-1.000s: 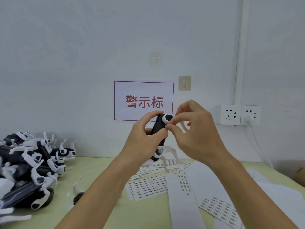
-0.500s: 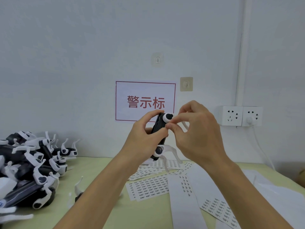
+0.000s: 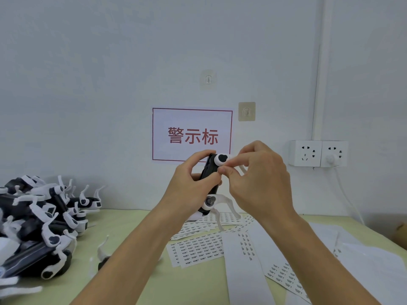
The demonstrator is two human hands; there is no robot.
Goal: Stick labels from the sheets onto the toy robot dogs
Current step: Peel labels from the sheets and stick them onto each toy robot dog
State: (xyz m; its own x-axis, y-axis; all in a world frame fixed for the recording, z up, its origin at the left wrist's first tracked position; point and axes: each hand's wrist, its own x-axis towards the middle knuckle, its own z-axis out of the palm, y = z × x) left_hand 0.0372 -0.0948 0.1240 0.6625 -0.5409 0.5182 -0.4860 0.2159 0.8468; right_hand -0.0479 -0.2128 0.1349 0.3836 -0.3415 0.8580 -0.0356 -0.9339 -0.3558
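I hold a black and white toy robot dog [image 3: 211,172] upright in the air above the table. My left hand [image 3: 193,183] grips its black body from the left, thumb on the near side. The thumb and forefinger of my right hand [image 3: 259,181] pinch at the dog's side just below its upper white leg joint; whether a label is between them is hidden. Label sheets [image 3: 198,247] printed with rows of small labels lie on the table under my hands. A pile of several more toy robot dogs [image 3: 41,221] lies at the left.
The table [image 3: 136,221] is pale green and stands against a white wall. Blank backing strips [image 3: 242,267] and loose paper [image 3: 363,256] cover its right side. One more dog [image 3: 103,256] lies near my left forearm. Wall sockets [image 3: 318,153] with a plugged cable are at the right.
Both hands stay on the dog in nearly the same pose; the camera view has shifted slightly. My right fingers press a little lower against the dog's side.
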